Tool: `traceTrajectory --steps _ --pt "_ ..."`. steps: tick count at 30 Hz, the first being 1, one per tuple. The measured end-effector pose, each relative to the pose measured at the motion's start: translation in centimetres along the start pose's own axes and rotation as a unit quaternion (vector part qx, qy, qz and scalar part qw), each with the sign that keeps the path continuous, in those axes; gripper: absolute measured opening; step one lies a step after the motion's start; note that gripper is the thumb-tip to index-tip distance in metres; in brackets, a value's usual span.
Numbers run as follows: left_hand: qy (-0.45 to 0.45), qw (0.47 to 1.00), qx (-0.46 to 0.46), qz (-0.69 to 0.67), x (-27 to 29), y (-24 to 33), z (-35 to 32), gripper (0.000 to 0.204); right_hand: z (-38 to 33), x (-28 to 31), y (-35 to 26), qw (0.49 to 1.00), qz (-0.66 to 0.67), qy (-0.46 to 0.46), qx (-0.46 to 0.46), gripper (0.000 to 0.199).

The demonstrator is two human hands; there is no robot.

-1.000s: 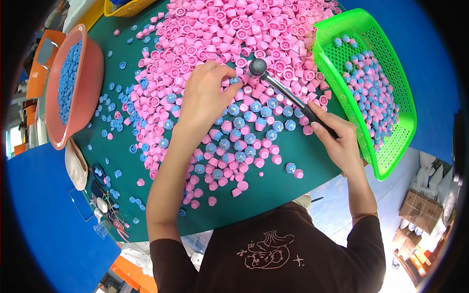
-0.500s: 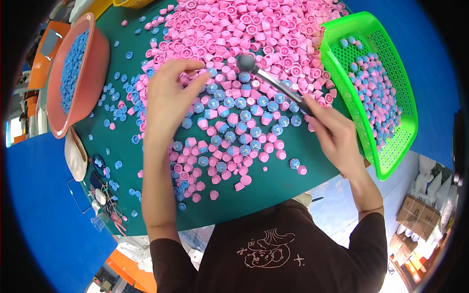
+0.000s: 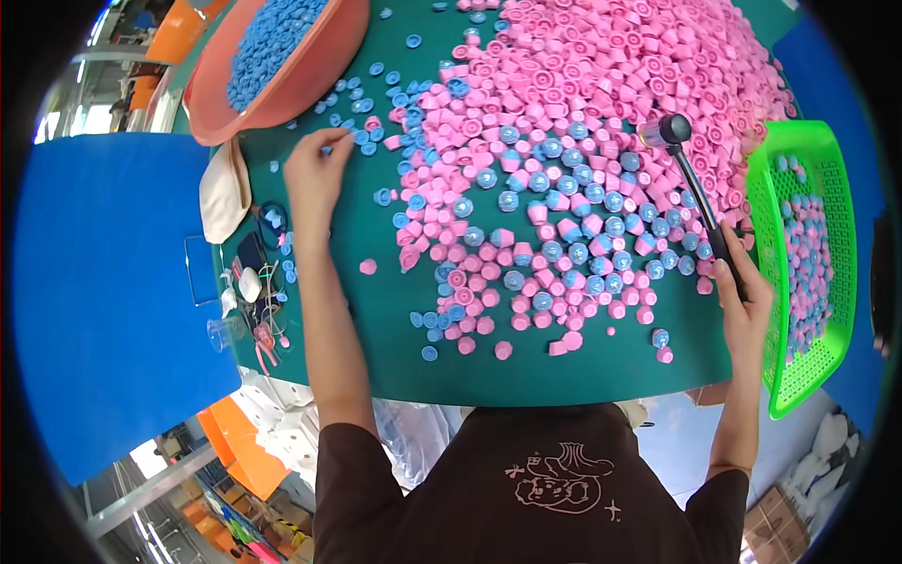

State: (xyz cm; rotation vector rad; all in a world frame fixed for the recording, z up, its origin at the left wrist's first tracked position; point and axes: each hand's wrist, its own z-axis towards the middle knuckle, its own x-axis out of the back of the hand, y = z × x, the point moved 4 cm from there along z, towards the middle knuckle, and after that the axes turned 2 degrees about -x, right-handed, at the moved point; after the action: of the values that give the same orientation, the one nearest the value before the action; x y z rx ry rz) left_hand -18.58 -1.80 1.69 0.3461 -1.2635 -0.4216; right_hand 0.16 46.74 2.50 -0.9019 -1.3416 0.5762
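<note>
My right hand (image 3: 744, 296) grips the black handle of a small mallet (image 3: 693, 183). Its head, with a dark face and a paler one, is raised over the pink pieces. Out to the left, my left hand (image 3: 316, 174) has its thumb and fingers drawn together beside loose blue caps (image 3: 368, 134). Whatever may be between those fingertips is too small to make out. In the middle of the table lie small pink cups (image 3: 470, 242), several joined to shiny blue tops (image 3: 552, 252). A large heap of pink cups (image 3: 620, 56) spreads behind them.
An orange-pink basin (image 3: 348, 42) of blue caps stands at the far left. On the right is a green basket (image 3: 769, 273) with pink-and-blue pieces in it. A beige cloth item (image 3: 225, 193), cords and a clear cup (image 3: 224, 334) lie by the green table's (image 3: 395, 371) left edge.
My left hand has moved left, from the pink cups to the loose blue caps, and its fingers have closed together. The mallet stays in my right hand, now more upright. The view has shifted left.
</note>
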Motion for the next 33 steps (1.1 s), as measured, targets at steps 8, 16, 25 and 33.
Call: traceTrajectory --steps 8,16,25,33 --pt "-0.086 0.995 -0.042 0.014 -2.3 0.4 -0.4 0.029 -0.4 0.5 -0.4 0.997 0.004 -0.02 -0.076 0.04" --pt "0.009 0.999 0.048 0.01 -0.7 -4.5 -1.9 0.026 0.9 0.7 -1.6 0.996 -0.067 -0.039 -0.054 0.04" --pt "-0.021 0.997 0.071 0.008 -0.9 -2.9 -1.6 0.029 0.2 0.6 -2.5 0.989 -0.13 -0.072 0.006 0.043" --pt "-0.047 0.983 -0.016 -0.18 -2.3 10.2 -0.4 0.028 0.7 1.4 -0.6 0.993 -0.115 -0.008 0.027 0.043"
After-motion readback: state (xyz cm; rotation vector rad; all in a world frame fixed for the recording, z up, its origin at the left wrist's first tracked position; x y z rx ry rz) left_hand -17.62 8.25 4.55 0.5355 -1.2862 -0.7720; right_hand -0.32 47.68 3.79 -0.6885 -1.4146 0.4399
